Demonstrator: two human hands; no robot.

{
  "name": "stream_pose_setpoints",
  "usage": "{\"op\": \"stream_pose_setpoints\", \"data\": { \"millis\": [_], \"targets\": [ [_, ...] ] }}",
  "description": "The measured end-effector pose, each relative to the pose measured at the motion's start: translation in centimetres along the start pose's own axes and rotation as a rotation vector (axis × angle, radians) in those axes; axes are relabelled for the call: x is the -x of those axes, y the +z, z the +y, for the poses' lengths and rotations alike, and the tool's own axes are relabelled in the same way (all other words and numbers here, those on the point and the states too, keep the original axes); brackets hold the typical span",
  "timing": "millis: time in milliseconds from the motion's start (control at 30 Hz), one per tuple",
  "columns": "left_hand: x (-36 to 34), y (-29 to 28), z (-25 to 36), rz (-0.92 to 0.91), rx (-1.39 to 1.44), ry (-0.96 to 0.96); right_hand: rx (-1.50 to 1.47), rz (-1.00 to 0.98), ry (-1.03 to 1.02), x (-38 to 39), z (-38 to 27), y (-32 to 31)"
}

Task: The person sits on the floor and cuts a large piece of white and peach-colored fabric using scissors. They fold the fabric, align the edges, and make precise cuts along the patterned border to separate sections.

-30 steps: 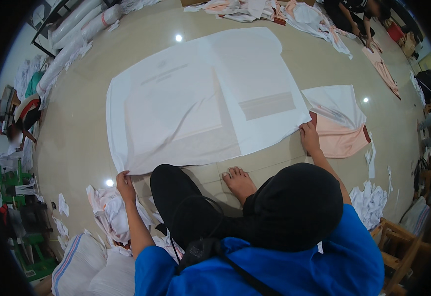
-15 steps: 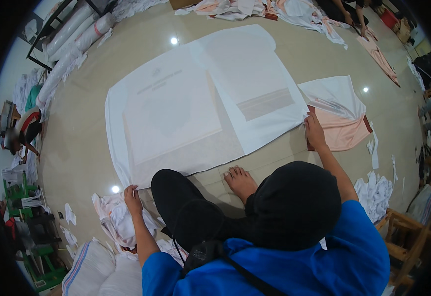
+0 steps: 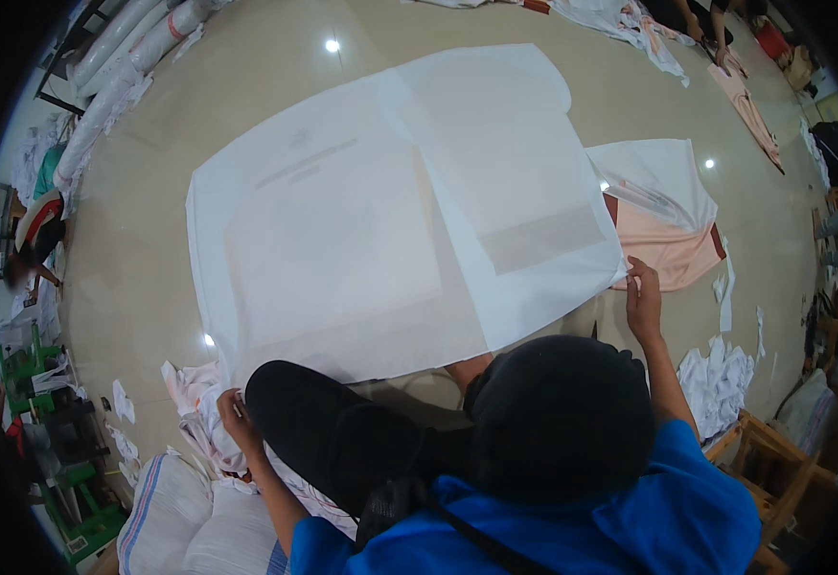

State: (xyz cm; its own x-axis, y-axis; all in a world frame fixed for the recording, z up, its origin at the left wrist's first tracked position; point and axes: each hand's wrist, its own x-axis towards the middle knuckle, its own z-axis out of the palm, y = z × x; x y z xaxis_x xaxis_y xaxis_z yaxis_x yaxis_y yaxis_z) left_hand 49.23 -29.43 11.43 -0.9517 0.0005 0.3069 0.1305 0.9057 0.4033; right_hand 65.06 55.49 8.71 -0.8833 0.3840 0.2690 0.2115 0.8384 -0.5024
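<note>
A large white fabric sheet (image 3: 342, 240) stretches out in front of me, with faint printed panels showing through it. Its near left corner is pinched in my left hand (image 3: 238, 422), beside my raised knee. My right hand (image 3: 643, 299) grips the near right corner, next to a peach and white cloth piece (image 3: 673, 259) on the floor. Between the two hands the near edge hangs in a slight curve and covers most of my bare foot.
Crumpled white and peach cloth (image 3: 198, 412) lies beside my left hand, with white sacks (image 3: 174, 508) behind it. White scraps (image 3: 716, 383) and a wooden frame (image 3: 764, 470) are at right. Wrapped rolls (image 3: 117, 86) stand far left. Co-workers crouch far left and far right.
Both hands have come nearer to me and spread apart, pulling the sheet's near edge back over my foot. The sheet looks higher and more taut.
</note>
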Motion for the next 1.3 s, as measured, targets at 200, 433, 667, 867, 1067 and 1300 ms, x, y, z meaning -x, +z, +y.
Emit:
{"op": "stream_pose_setpoints", "data": {
  "millis": [200,433,667,867,1067,1300],
  "targets": [
    [-7.3,-0.7,0.0,0.029,-0.161,0.044,-0.234,0.053,0.061,-7.6,-0.7,1.8],
    [-20.8,4.3,1.2,-0.026,-0.066,0.075,-0.184,0.128,0.146,-21.5,-0.2,11.5],
    [-28.7,13.3,-1.3,-0.189,-0.144,0.063,0.053,0.047,0.151,-27.4,0.0,18.1],
    [-30.4,18.2,-2.9,-0.261,-0.193,0.052,0.119,0.034,0.101,-28.2,0.7,20.2],
    [-29.7,19.7,-0.8,-0.136,-0.020,0.049,0.171,0.028,0.096,-28.2,0.7,20.4],
    [-24.6,20.2,10.5,-0.500,0.061,0.132,0.184,0.122,0.048,-26.6,0.9,18.9]
  ]
}}
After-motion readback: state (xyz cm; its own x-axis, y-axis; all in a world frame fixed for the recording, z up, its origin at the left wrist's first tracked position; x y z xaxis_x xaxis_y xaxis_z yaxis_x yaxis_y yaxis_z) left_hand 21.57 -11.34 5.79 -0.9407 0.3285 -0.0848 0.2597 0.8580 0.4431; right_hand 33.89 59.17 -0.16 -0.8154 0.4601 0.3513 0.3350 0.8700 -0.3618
